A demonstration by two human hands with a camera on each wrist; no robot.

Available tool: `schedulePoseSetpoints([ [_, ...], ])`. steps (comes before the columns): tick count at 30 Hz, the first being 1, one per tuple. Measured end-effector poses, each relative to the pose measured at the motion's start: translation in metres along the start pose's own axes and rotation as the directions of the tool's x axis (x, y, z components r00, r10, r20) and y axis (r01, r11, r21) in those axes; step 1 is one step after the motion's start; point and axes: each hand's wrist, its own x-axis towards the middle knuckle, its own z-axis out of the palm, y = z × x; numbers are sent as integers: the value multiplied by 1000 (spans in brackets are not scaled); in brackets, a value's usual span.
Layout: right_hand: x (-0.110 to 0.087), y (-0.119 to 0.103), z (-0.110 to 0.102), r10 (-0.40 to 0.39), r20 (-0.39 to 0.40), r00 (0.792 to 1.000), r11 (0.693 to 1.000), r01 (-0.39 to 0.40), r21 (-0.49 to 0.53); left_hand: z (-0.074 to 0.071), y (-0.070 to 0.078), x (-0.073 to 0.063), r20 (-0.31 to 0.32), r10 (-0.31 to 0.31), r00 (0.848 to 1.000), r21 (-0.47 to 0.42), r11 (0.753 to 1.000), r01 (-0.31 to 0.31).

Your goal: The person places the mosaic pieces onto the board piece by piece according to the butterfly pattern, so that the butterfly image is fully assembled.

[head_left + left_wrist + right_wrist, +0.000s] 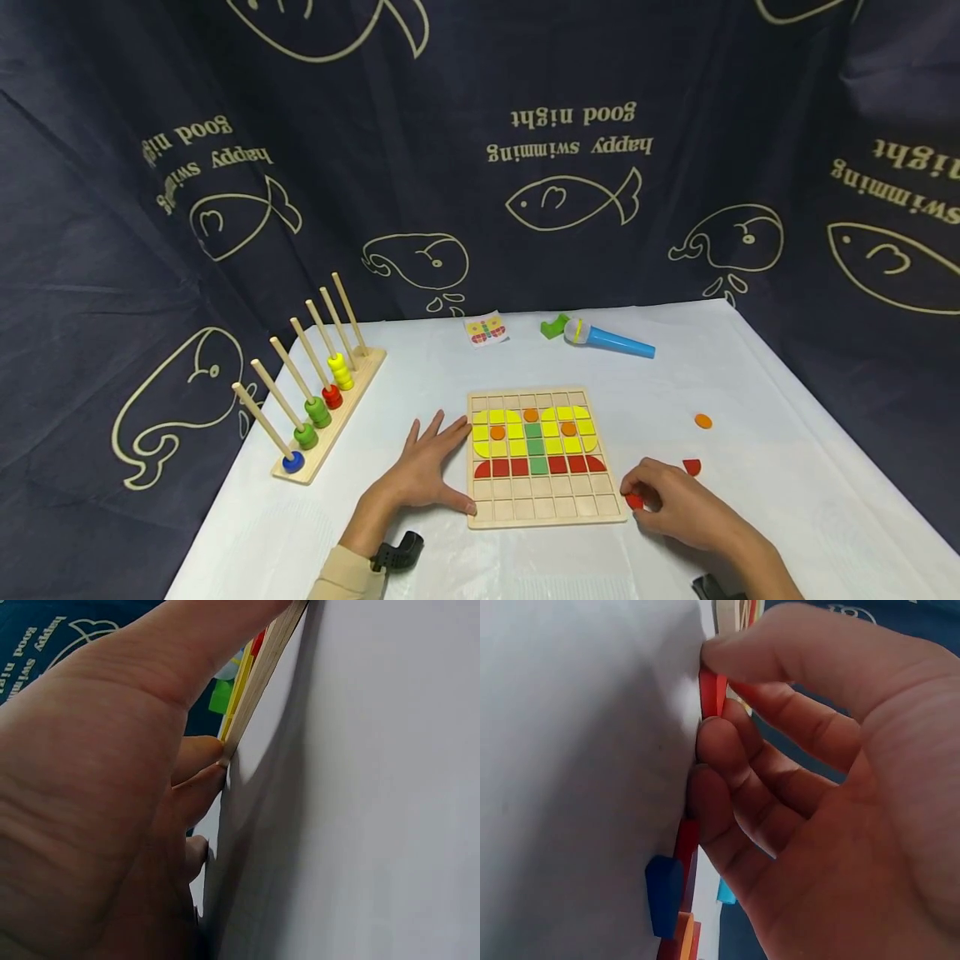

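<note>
A wooden grid board (486,510) lies on the table, with yellow, green, red and orange flat pieces making a butterfly-like pattern. My left hand (420,475) is spread at its left side, fingers extended, with the thumb and fingertips touching the edge. Just off the board's lower right corner, my right hand (678,504) pinches a small red piece (634,501) between thumb and fingers. In the right wrist view that red piece (712,694) stands at the white tabletop. Beyond the right hand lie a red quarter-round piece (692,467) and an orange disc (703,421).
A peg abacus (337,429) with coloured beads stands at the left. Along the back are a butterfly picture card (486,329), a green block (554,326) and a blue toy microphone (618,342). A blue piece (664,896) sits near the right hand. A dark printed curtain (480,192) hangs behind.
</note>
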Motion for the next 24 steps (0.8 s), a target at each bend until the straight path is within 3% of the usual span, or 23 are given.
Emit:
schedulePoseSetpoints([
  [4, -1, 1, -1, 16, -25, 1000, 1000, -16, -14, 0, 1, 0, -5, 5, 1000, -3, 1000, -5],
  [11, -5, 5, -5, -50, -43, 998, 998, 49, -33, 0, 0, 0, -4, 2, 1000, 6, 1000, -2],
  [15, -4, 6, -5, -47, -44, 998, 998, 46, -30, 0, 0, 0, -8, 7, 1000, -2, 1000, -7],
  [24, 6, -2, -5, -57, -149, 987, 998, 53, -33, 0, 1, 0, -3, 6, 1000, 0, 1000, -6],
])
